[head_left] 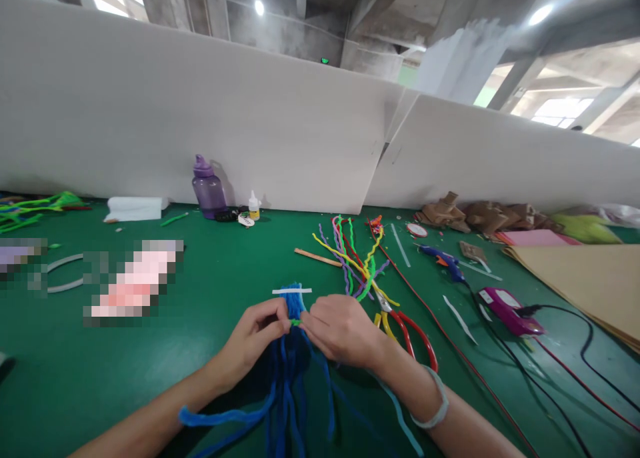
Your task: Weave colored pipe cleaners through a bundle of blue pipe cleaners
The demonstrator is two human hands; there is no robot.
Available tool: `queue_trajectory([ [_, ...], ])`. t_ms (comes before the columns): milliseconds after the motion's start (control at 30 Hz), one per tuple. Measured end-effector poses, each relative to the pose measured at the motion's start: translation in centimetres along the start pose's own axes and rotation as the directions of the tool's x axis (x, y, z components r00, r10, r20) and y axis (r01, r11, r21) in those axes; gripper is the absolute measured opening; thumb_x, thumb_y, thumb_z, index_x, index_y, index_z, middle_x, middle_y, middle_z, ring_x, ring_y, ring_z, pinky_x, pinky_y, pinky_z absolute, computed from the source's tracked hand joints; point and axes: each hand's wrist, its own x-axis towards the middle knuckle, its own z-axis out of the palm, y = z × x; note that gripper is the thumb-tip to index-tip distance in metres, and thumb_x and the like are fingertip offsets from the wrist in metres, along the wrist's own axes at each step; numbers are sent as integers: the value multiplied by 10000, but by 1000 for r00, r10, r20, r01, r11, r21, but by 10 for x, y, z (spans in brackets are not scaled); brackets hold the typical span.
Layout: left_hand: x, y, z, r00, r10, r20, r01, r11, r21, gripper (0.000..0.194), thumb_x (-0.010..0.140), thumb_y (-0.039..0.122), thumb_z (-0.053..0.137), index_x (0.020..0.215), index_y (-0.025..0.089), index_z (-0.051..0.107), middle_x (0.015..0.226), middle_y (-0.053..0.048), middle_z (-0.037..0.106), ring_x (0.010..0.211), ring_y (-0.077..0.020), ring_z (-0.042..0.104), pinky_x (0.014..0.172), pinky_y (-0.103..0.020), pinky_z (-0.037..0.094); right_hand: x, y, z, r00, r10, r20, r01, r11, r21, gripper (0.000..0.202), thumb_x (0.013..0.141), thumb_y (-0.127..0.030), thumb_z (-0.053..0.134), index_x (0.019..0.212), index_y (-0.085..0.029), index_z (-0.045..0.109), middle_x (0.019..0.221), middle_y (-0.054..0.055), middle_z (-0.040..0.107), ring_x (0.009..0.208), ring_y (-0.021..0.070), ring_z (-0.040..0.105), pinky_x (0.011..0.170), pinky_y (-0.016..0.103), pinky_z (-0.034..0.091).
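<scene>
A bundle of fuzzy blue strands [293, 305] lies in front of me, its loose ends hanging toward my body. Across its top runs a thin white strip [278, 291]. Around the bundle's neck sits a short green strand [295, 323], pinched from both sides. My left hand [255, 335] closes thumb and forefinger on its left end. On the other side my right hand [345, 325] is closed at its right end, fingertips partly hidden. Red-handled scissors [417, 335] and yellow-handled scissors [387, 326] lie just beyond my right wrist.
Coloured wavy pipe cleaners [357, 261] and a wooden stick [317, 257] lie ahead. At right are a blue glue gun [443, 261], a purple power box [510, 311], cables and brown card [580, 271]. A purple bottle [209, 190] and glue bottle [255, 208] stand by the white partition [250, 125].
</scene>
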Motion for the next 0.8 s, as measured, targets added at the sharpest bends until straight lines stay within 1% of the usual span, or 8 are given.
queue_trajectory([
  [167,-1,1,8,1000,-19,1,19,971,-237,186,796,203,487,614,162,486,640,20,446,644,-118,408,617,-238,331,0,-1,-9,991,-97,-91,77,977,-199,144,894,-135,489,770,-146,561,623,-1,511,587,147,428,541,316,234],
  [267,1,3,7,999,-30,29,37,966,-258,209,827,232,487,629,165,480,647,19,460,642,-117,424,623,-237,357,0,0,-13,987,-109,-119,77,967,-243,126,894,-128,494,801,-134,578,622,-2,519,583,146,435,537,317,239],
  [333,4,4,2,996,-34,85,43,993,-107,238,857,291,518,658,161,520,667,11,500,663,-123,463,637,-236,376,0,1,-12,990,-81,-117,55,977,-208,166,907,-162,485,766,-147,571,611,-4,514,578,145,437,535,317,246],
  [367,5,5,-1,996,-28,84,31,999,-35,232,866,319,524,697,162,546,686,8,520,669,-125,480,634,-236,386,0,1,-11,993,-56,-106,38,985,-169,200,915,-187,474,738,-157,562,605,-5,512,576,143,439,535,316,252],
  [467,7,4,-7,994,99,46,-107,968,227,165,865,336,555,885,180,606,829,-18,596,719,-135,528,653,-242,428,0,0,-5,997,35,-63,-35,999,-2,282,919,-225,435,658,-178,530,586,-13,509,554,124,441,538,300,272],
  [567,4,2,-8,962,267,62,-268,866,423,120,892,265,529,946,193,609,895,-35,618,803,-146,562,723,-259,466,-1,-2,1,992,120,-25,-115,980,161,290,885,-205,427,608,-184,513,560,-22,519,526,103,448,536,270,285],
  [667,0,0,-5,902,415,117,-411,746,524,118,904,172,495,949,186,602,891,-43,626,849,-149,585,763,-267,484,-2,-4,4,981,192,5,-186,948,259,279,854,-198,443,582,-184,508,545,-25,530,516,94,457,531,250,288],
  [800,-2,-5,-3,834,535,134,-484,593,644,155,876,114,522,1000,181,586,899,-47,640,845,-149,600,756,-269,503,-2,-4,5,963,267,34,-263,907,328,295,842,-203,458,550,-182,491,519,-30,506,512,90,438,526,236,284],
])
